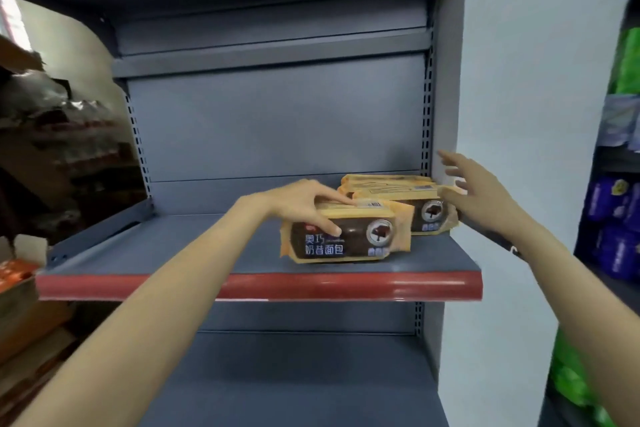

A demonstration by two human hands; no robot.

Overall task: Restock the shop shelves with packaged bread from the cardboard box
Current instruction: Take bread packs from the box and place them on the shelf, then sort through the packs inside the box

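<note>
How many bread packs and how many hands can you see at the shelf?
Bread packs: 3, the front pack, the right pack and the top pack lying on the right one, all on the grey shelf
Hands: 2, left hand and right hand
Total: 5

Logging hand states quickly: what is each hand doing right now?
Left hand: holds the front bread pack on the shelf, fingers over its top, thumb on its front.
Right hand: open, fingers spread beside the rear packs, holding nothing.

Matt grey metal shelf with a glossy red edge strip — bread packets in shiny plastic film.
</note>
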